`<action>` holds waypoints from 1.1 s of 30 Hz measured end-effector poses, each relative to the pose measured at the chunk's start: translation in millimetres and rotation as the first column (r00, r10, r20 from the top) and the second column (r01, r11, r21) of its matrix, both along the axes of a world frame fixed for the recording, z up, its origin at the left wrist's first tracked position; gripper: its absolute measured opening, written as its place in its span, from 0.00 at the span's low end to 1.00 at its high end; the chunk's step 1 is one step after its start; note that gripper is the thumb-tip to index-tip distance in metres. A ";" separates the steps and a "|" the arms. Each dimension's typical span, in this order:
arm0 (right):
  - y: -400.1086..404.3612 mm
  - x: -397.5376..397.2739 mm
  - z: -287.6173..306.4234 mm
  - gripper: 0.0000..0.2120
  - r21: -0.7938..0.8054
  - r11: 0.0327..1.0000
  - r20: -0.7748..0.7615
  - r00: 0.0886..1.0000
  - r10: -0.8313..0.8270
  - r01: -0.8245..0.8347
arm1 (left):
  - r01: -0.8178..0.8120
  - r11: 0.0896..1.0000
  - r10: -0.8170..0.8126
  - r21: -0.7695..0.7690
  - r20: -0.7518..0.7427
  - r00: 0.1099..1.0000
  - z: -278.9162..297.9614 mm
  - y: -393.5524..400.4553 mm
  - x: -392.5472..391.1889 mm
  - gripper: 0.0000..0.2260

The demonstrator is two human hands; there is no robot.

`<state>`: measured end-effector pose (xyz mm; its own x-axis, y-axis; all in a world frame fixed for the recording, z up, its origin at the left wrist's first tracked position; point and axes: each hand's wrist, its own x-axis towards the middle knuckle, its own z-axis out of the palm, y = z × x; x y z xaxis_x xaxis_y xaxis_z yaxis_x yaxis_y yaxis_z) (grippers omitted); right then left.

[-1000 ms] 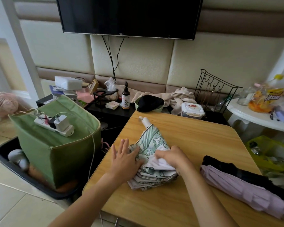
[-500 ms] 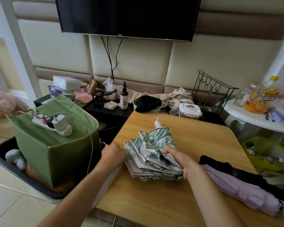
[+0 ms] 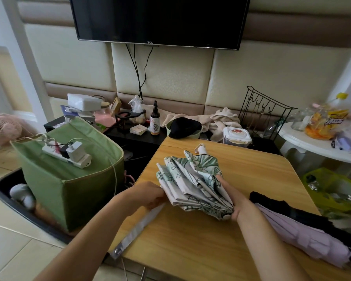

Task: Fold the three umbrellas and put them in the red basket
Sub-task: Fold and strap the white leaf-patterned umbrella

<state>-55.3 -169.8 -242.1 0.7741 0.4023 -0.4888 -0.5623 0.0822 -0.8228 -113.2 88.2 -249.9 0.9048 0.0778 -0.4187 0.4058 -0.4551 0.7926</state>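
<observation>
The left hand (image 3: 148, 194) pinches the strap (image 3: 138, 228); the right hand (image 3: 234, 201) grasps the floral umbrella (image 3: 193, 183). Its cloth looks soft and slippery, so hold the stiff shaft.

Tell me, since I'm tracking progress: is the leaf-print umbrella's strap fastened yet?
Not fastened: the strap trails loose off the table edge from the left hand, and the leaf-print umbrella has loose pleats.

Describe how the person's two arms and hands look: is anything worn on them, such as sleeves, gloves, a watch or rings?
Both forearms are bare as far as the picture shows; no sleeve reaches into view. The left hand and the right hand wear no gloves. No watch, bracelet or band shows on either wrist. No ring shows, though most fingers are hidden by the cloth.
</observation>
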 end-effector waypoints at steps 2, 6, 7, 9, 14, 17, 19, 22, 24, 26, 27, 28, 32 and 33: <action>-0.3 0.0 -1.4 0.24 0.045 0.999 0.006 1.000 -0.012 0.012 | -0.053 0.983 0.054 -0.177 0.003 0.999 3.4 -3.1 -2.8 0.10; -1.9 -1.0 -1.5 0.23 0.079 0.997 0.011 1.000 -0.021 0.020 | -0.115 0.851 0.095 -0.512 -0.066 0.993 10.5 -5.7 -3.6 0.10; -1.8 -1.4 -1.6 0.24 0.079 0.997 0.006 1.000 -0.019 0.018 | -0.139 0.848 0.113 -0.511 -0.081 0.990 10.3 -2.7 -1.8 0.09; -1.7 -1.4 -1.8 0.25 0.085 0.996 0.001 0.999 -0.035 0.035 | -0.136 0.882 0.105 -0.452 -0.094 0.990 9.2 3.8 -0.6 0.09; -0.5 -5.8 4.5 0.23 0.032 0.999 0.013 1.000 -0.001 0.001 | -0.149 0.963 0.124 -0.226 -0.118 0.985 6.4 12.8 -0.4 0.07; 0.8 -8.5 8.1 0.19 -0.086 0.996 0.038 0.999 0.023 -0.020 | -0.188 0.969 0.167 -0.159 -0.138 0.976 5.0 14.4 1.4 0.08; 3.1 -9.8 8.7 0.19 -0.257 0.966 0.076 0.996 0.044 -0.024 | -0.191 0.975 0.174 -0.116 -0.143 0.974 9.0 13.3 -0.4 0.07; 10.0 -10.8 4.9 0.19 -0.577 0.806 0.258 0.966 0.031 0.128 | -0.166 0.982 0.151 -0.089 -0.157 0.976 16.7 10.1 -4.1 0.03; 15.7 -10.2 2.8 0.13 -0.647 0.738 0.347 0.936 0.060 0.192 | -0.139 0.986 0.123 -0.093 -0.162 0.979 20.6 8.0 -6.0 0.03; 21.3 -6.0 -3.2 0.18 -0.729 0.654 0.376 0.917 0.134 0.203 | -0.090 0.992 0.075 -0.091 -0.153 0.985 24.4 6.0 -8.7 0.08; 23.9 -4.5 -5.3 0.20 -0.781 0.588 0.379 0.908 0.177 0.211 | -0.062 0.994 0.048 -0.089 -0.150 0.988 25.0 5.3 -9.4 0.09; 26.6 -4.0 -6.6 0.22 -0.823 0.521 0.385 0.896 0.219 0.226 | -0.034 0.996 0.021 -0.087 -0.148 0.989 25.5 4.7 -10.4 0.08; 37.4 -7.9 -9.0 0.24 -0.879 0.346 0.448 0.817 0.362 0.328 | 0.095 0.995 -0.088 0.039 -0.143 0.986 20.7 7.8 -11.7 0.05; 39.2 -8.8 -9.1 0.25 -0.881 0.317 0.460 0.793 0.401 0.351 | 0.131 0.987 -0.116 0.097 -0.145 0.983 19.4 8.5 -13.0 0.06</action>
